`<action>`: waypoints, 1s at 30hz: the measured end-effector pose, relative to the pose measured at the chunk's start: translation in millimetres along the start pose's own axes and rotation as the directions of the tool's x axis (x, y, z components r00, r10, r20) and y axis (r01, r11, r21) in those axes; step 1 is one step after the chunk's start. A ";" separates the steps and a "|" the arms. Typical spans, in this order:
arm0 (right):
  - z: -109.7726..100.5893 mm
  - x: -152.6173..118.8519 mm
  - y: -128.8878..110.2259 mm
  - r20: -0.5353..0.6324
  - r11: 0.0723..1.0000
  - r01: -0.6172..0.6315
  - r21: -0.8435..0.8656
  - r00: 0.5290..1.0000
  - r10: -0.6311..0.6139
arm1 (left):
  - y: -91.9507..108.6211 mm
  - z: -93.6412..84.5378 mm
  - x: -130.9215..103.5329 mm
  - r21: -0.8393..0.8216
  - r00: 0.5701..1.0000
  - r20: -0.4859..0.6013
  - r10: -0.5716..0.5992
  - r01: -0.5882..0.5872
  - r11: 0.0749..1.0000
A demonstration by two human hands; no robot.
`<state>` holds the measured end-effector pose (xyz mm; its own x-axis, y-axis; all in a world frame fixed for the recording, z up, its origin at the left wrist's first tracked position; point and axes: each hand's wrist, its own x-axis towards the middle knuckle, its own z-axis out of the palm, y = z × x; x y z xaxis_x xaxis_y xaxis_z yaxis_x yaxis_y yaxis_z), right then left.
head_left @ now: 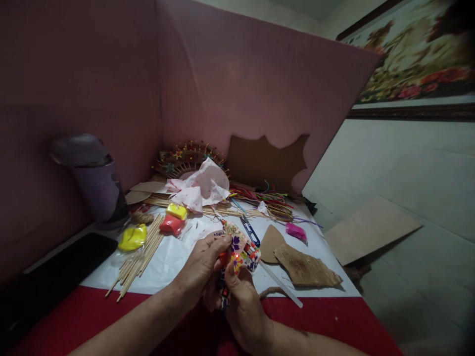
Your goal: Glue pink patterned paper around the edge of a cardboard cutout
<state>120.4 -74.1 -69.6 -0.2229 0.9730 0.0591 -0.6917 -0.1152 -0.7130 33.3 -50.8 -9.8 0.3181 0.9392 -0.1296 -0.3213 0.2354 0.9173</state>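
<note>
You are holding the glue gun [242,243] low over the front of the white sheet [165,274], your left hand [200,261] and right hand [249,307] both gripping it with curled fingers. A glue stick [282,285] is apparently sticking out of its back, so loading is looking done. The cardboard piece [308,267] and thin sticks [151,249] are lying loose, seemingly waiting unglued; the yellow clay [132,238] is sitting bagged.

Bare, ungloved L hand [202,257] at 7 o'clock, w/ rounded thumb tip; bare, ungloved R hand [247,306] at 6. Long bare L forearm [141,316] at 7, narrowing twd wrist; bare R forearm [293,336] at 5, w/ small dark patch, mark or shadow unclear. Nails too small to tell.
</note>
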 end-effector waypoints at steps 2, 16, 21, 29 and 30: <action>-1.1 1.3 -1.3 -0.013 1.000 -0.015 0.025 1.000 0.015 | -1.5 -0.4 0.8 -0.009 1.000 0.010 0.018 -0.018 1.000; -2.9 2.7 -2.4 0.050 0.999 -0.007 -0.044 0.999 0.009 | -2.7 -2.6 0.8 0.085 0.998 0.005 -0.068 0.067 0.994; -3.7 2.9 2.3 0.063 0.997 -0.004 -0.079 0.998 0.009 | -5.5 -2.1 2.1 0.059 0.993 -0.100 -0.070 0.076 0.995; 1.1 2.6 -12.4 0.037 0.995 -0.097 0.036 0.995 0.096 | -7.1 -6.3 4.4 0.002 0.997 0.059 -0.059 0.059 0.998; 1.3 2.5 -14.3 0.041 0.993 -0.114 0.038 0.993 0.113 | -8.8 -7.6 4.6 0.011 0.996 0.064 -0.068 0.067 0.998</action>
<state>128.8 -70.3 -58.4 -0.3276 0.9448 0.0071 -0.6871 -0.2331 -0.6881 30.8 -46.6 -21.3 0.3952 0.9033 -0.1670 -0.2891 0.2949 0.9107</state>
